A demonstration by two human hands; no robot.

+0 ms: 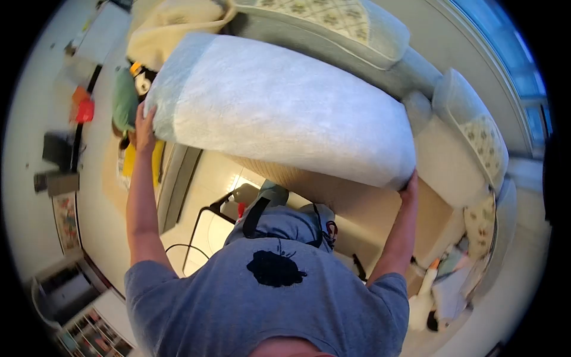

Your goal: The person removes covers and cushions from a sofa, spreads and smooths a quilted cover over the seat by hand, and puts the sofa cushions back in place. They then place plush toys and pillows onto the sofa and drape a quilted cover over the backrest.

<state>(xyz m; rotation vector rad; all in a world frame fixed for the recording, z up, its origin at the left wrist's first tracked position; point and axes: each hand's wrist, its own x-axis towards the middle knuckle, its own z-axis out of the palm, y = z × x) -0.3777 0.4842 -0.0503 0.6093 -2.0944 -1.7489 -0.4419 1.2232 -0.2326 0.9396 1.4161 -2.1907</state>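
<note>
A large, pale blue and white sofa cushion (285, 107) spans the space in front of me, tilted down a little to the right. My left hand (143, 128) grips its left end, with the thumb on the near side. At the right end, my right hand (409, 185) holds the lower corner, its fingers partly hidden under the cushion. Beneath the cushion shows the beige sofa base (339, 193). Close beyond my left hand lies a green plush item (124, 98).
Patterned back cushions (482, 140) line the sofa at the right and back. A cream fabric heap (172, 30) lies at the upper left. A black-framed stand (199, 229) is near my legs. A white plush goose (423, 294) lies at the lower right.
</note>
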